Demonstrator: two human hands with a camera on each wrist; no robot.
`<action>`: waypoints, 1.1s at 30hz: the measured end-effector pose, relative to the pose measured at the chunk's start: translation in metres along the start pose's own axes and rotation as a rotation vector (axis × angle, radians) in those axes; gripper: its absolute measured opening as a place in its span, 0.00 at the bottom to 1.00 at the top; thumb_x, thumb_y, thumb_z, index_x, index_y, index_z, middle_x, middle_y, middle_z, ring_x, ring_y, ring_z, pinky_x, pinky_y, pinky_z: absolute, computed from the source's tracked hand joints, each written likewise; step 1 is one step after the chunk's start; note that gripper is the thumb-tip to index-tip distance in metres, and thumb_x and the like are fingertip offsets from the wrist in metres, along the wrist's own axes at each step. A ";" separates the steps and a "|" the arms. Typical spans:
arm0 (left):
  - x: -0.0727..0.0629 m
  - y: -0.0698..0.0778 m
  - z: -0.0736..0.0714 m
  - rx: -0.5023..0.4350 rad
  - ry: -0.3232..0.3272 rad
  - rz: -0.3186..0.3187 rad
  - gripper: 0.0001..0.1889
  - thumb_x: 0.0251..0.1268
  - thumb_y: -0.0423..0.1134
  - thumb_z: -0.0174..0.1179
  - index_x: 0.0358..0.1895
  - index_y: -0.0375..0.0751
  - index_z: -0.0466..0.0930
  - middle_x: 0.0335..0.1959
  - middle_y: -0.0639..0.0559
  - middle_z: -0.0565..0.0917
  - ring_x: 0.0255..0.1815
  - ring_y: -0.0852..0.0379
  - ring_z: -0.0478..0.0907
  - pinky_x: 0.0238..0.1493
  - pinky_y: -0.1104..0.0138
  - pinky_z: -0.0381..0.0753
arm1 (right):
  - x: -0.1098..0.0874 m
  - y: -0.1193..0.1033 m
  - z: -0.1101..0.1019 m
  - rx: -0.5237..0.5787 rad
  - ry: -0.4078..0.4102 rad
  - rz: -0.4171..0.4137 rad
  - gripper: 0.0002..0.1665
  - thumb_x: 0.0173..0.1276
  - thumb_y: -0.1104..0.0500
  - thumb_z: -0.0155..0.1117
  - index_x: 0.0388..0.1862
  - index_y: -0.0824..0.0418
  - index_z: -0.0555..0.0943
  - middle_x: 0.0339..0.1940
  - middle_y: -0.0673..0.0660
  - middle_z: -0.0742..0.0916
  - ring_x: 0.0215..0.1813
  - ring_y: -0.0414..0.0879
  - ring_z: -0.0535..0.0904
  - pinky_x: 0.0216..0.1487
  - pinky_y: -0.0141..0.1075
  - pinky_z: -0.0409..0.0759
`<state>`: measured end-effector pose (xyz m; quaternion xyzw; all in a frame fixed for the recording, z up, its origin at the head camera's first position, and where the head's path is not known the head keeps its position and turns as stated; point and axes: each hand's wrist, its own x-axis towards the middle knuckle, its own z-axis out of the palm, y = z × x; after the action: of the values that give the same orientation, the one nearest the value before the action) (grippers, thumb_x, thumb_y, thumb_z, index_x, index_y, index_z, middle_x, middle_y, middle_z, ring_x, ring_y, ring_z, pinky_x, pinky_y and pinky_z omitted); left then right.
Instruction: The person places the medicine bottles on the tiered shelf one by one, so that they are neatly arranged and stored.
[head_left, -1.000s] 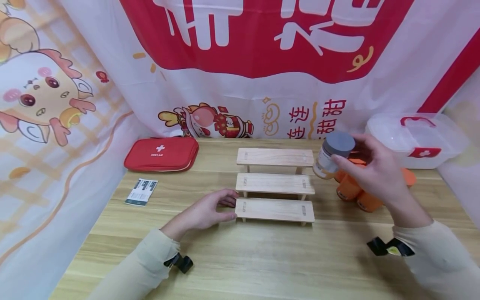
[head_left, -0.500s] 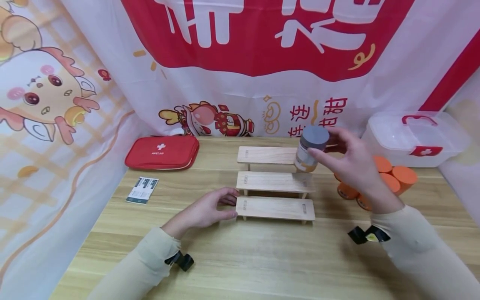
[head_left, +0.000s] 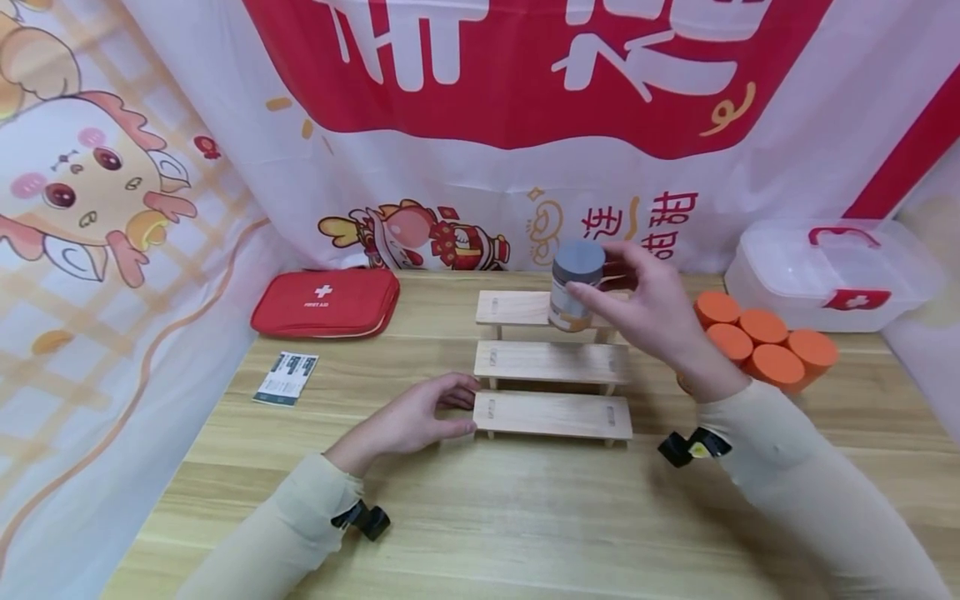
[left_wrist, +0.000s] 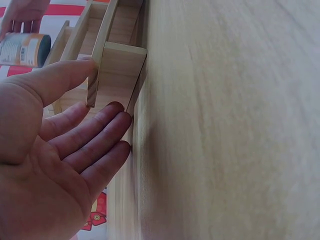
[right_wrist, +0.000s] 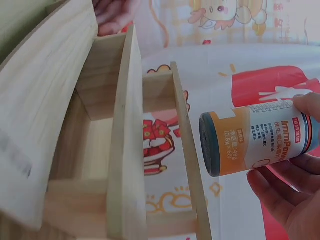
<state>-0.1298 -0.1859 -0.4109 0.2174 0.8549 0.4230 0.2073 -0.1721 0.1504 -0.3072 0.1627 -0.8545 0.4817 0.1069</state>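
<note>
A supplement bottle (head_left: 572,292) with a grey cap and a white-and-orange label is upright in my right hand (head_left: 652,304), above the top step's plank. In the right wrist view the thumb and fingers grip the bottle (right_wrist: 255,137) near its cap, and its base is apart from the wooden stand. The three-step wooden stand (head_left: 551,414) bears nothing on its planks. My left hand (head_left: 416,417) is at the left end of the lowest step. In the left wrist view the thumb of the left hand (left_wrist: 65,145) touches the plank's end, with the other fingers extended beside it.
Several orange-capped containers (head_left: 776,364) stand right of the stand, before a clear first-aid box (head_left: 832,275). A red first-aid pouch (head_left: 326,304) and a small printed card (head_left: 287,378) lie at the left. A printed cloth (head_left: 517,192) hangs behind the table (head_left: 510,517).
My right hand has carried the bottle leftward from beside the orange-capped containers to above the top step. The left hand has stayed at the lowest step's end.
</note>
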 end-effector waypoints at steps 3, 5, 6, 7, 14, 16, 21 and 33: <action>0.000 0.000 0.000 0.002 0.001 -0.006 0.26 0.73 0.39 0.72 0.71 0.41 0.77 0.63 0.48 0.86 0.67 0.48 0.83 0.74 0.48 0.81 | 0.006 -0.005 0.006 0.018 -0.017 0.006 0.34 0.71 0.51 0.79 0.70 0.63 0.79 0.60 0.63 0.89 0.57 0.56 0.88 0.52 0.20 0.82; 0.000 0.000 0.000 0.001 0.002 -0.009 0.27 0.73 0.39 0.72 0.71 0.41 0.77 0.63 0.48 0.86 0.67 0.48 0.83 0.74 0.49 0.81 | 0.009 -0.007 0.010 0.017 -0.023 0.007 0.34 0.71 0.50 0.78 0.70 0.63 0.79 0.60 0.62 0.89 0.57 0.56 0.88 0.54 0.23 0.84; 0.000 0.000 0.000 0.001 0.002 -0.010 0.27 0.73 0.39 0.72 0.71 0.41 0.77 0.63 0.48 0.86 0.67 0.48 0.83 0.74 0.49 0.81 | 0.011 -0.007 0.013 0.017 -0.025 0.009 0.35 0.71 0.50 0.78 0.71 0.63 0.79 0.60 0.61 0.88 0.57 0.55 0.88 0.56 0.26 0.85; 0.000 -0.001 0.000 0.002 0.002 -0.011 0.27 0.73 0.39 0.72 0.71 0.41 0.77 0.63 0.48 0.86 0.67 0.48 0.83 0.74 0.49 0.81 | 0.012 -0.008 0.015 0.020 -0.029 0.012 0.35 0.72 0.50 0.78 0.71 0.62 0.78 0.60 0.61 0.88 0.58 0.55 0.87 0.57 0.30 0.86; 0.000 -0.001 0.001 -0.005 0.003 -0.015 0.27 0.73 0.40 0.71 0.71 0.41 0.76 0.64 0.48 0.86 0.67 0.48 0.83 0.75 0.48 0.80 | 0.023 -0.012 0.025 0.018 -0.044 0.012 0.36 0.73 0.48 0.77 0.72 0.62 0.78 0.61 0.61 0.88 0.59 0.55 0.87 0.63 0.51 0.88; 0.000 -0.002 0.001 -0.003 0.003 -0.020 0.27 0.74 0.40 0.71 0.72 0.42 0.76 0.64 0.48 0.86 0.67 0.49 0.83 0.75 0.48 0.80 | 0.026 -0.014 0.027 0.022 -0.050 0.017 0.35 0.73 0.48 0.77 0.72 0.62 0.78 0.62 0.61 0.87 0.59 0.55 0.87 0.64 0.51 0.88; -0.001 -0.002 0.000 0.000 0.004 -0.030 0.28 0.74 0.42 0.71 0.72 0.43 0.76 0.64 0.49 0.86 0.68 0.49 0.83 0.76 0.48 0.79 | 0.033 -0.016 0.034 0.039 -0.072 0.052 0.37 0.72 0.48 0.77 0.73 0.63 0.77 0.64 0.62 0.87 0.61 0.56 0.87 0.65 0.51 0.88; 0.000 -0.004 0.000 -0.002 0.005 -0.033 0.28 0.74 0.41 0.72 0.73 0.44 0.76 0.64 0.50 0.86 0.68 0.50 0.83 0.76 0.49 0.79 | 0.041 -0.010 0.054 0.075 -0.088 0.107 0.38 0.72 0.50 0.78 0.75 0.62 0.76 0.65 0.62 0.86 0.64 0.56 0.86 0.66 0.50 0.88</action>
<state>-0.1306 -0.1878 -0.4141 0.2021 0.8585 0.4208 0.2122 -0.2071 0.0917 -0.3129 0.1418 -0.8470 0.5109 0.0373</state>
